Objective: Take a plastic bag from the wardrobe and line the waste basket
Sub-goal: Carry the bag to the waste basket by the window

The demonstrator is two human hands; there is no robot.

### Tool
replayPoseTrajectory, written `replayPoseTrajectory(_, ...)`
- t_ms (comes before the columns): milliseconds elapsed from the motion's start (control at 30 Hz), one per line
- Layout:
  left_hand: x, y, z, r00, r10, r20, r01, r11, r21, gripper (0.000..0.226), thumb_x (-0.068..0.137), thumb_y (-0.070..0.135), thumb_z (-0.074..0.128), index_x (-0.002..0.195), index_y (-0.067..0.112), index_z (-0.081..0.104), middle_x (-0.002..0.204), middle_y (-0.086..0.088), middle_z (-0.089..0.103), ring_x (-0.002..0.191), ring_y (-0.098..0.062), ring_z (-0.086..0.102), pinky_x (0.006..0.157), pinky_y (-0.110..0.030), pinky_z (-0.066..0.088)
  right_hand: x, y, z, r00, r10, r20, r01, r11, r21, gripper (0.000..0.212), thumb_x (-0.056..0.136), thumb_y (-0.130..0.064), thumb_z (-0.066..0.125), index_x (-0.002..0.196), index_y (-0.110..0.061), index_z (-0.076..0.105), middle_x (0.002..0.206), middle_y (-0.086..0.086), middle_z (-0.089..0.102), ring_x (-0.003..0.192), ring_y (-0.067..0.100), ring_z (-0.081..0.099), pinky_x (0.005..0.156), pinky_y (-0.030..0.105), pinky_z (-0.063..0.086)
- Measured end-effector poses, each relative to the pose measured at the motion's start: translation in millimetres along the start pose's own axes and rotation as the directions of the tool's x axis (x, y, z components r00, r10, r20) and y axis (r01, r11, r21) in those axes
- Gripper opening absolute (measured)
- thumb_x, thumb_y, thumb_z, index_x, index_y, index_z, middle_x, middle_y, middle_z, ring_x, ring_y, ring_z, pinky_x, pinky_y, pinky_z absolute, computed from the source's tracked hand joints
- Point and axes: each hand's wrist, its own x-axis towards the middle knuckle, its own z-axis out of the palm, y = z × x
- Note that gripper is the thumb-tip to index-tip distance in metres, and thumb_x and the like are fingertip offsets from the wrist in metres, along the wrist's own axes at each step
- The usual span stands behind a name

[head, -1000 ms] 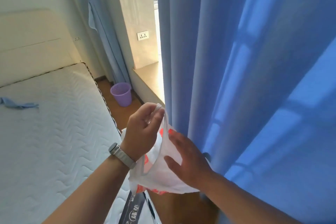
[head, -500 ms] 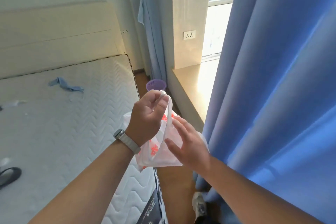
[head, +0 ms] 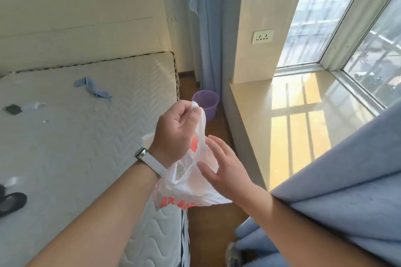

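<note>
A white plastic bag (head: 186,188) with red print hangs in front of me above the gap between bed and window sill. My left hand (head: 175,134) pinches one of its handles at the top, fingers closed. My right hand (head: 225,169) lies against the bag's right side with fingers spread, pressing the film. A purple perforated waste basket (head: 207,102) stands upright on the wooden floor beyond the hands, between the bed corner and the sill; it looks unlined.
A bare quilted mattress (head: 76,147) fills the left, with a blue cloth (head: 93,90) and small dark items on it. A sunlit window sill (head: 303,125) is on the right, and a blue curtain (head: 347,191) drapes over my right forearm. A narrow wooden floor strip leads to the basket.
The view has swung right and forward: the curtain has slid off to the lower right, the window and sill have come into sight, and the basket appears nearer. Both hands stay on the bag.
</note>
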Motion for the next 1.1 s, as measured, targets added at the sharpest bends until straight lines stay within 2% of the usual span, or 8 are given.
replayPoseTrajectory(133, 42, -5, 18, 1.0, 0.01, 0.001, -0.01, 1.0, 0.025, 0.015, 0.094, 0.028, 0.054, 0.079, 0.028, 0.057, 0.066, 0.019, 0.056, 0.062, -0.004, 0.052, 0.063, -0.015, 0.042, 46, 24, -14, 1.0, 0.002, -0.001, -0.002, 1.0, 0.03, 0.063, 0.089, -0.055, 0.048, 0.148, -0.037, 0.033, 0.153, -0.01, 0.036, 0.141, 0.005, 0.031, 0.111, 0.023, 0.031)
replayPoseTrajectory(267, 78, -9, 33, 1.0, 0.024, 0.011, -0.024, 0.999, 0.029, 0.016, 0.095, 0.027, 0.054, 0.079, 0.029, 0.057, 0.067, 0.02, 0.057, 0.063, -0.003, 0.053, 0.062, -0.013, 0.042, 83, 40, -28, 0.999, -0.011, -0.033, 0.012, 0.999, 0.047, 0.064, 0.09, -0.053, 0.05, 0.148, -0.033, 0.035, 0.152, -0.011, 0.038, 0.138, 0.006, 0.036, 0.11, 0.026, 0.037)
replayPoseTrajectory(467, 142, -41, 52, 0.999, 0.019, 0.036, -0.02, 1.0, 0.021, 0.016, 0.094, 0.03, 0.054, 0.081, 0.023, 0.06, 0.067, 0.019, 0.058, 0.064, -0.004, 0.054, 0.063, -0.013, 0.042, 144, 71, -31, 0.997, -0.009, -0.081, 0.012, 0.999, 0.041, 0.06, 0.092, -0.049, 0.053, 0.146, -0.028, 0.04, 0.151, -0.009, 0.04, 0.137, 0.013, 0.04, 0.109, 0.04, 0.041)
replayPoseTrajectory(667, 223, -97, 63, 0.996, -0.001, 0.092, 0.002, 1.0, -0.017, 0.017, 0.095, 0.029, 0.053, 0.079, 0.031, 0.057, 0.066, 0.021, 0.058, 0.062, -0.002, 0.053, 0.061, -0.012, 0.041, 223, 105, -16, 0.997, 0.045, -0.069, -0.047, 0.998, -0.036, 0.06, 0.092, -0.051, 0.051, 0.146, -0.028, 0.039, 0.152, -0.008, 0.038, 0.137, 0.011, 0.038, 0.112, 0.032, 0.036)
replayPoseTrajectory(867, 319, -154, 66, 0.98, -0.028, 0.195, 0.048, 0.994, -0.098, 0.018, 0.096, 0.028, 0.053, 0.08, 0.019, 0.058, 0.064, 0.014, 0.054, 0.059, -0.003, 0.048, 0.058, -0.015, 0.041, 310, 127, -5, 0.987, 0.149, -0.059, -0.154, 0.984, -0.087, 0.06, 0.092, -0.056, 0.047, 0.146, -0.035, 0.033, 0.152, -0.013, 0.036, 0.137, 0.011, 0.039, 0.107, 0.042, 0.042)
replayPoseTrajectory(1100, 405, -185, 66, 0.961, -0.071, 0.266, 0.101, 0.99, -0.102, 0.021, 0.098, 0.021, 0.053, 0.078, 0.02, 0.056, 0.063, 0.012, 0.053, 0.06, -0.004, 0.051, 0.057, -0.013, 0.041, 397, 136, 7, 0.975, 0.189, -0.115, -0.198, 0.977, -0.079, 0.061, 0.091, -0.055, 0.047, 0.147, -0.034, 0.034, 0.151, -0.009, 0.038, 0.138, 0.012, 0.038, 0.108, 0.033, 0.04)
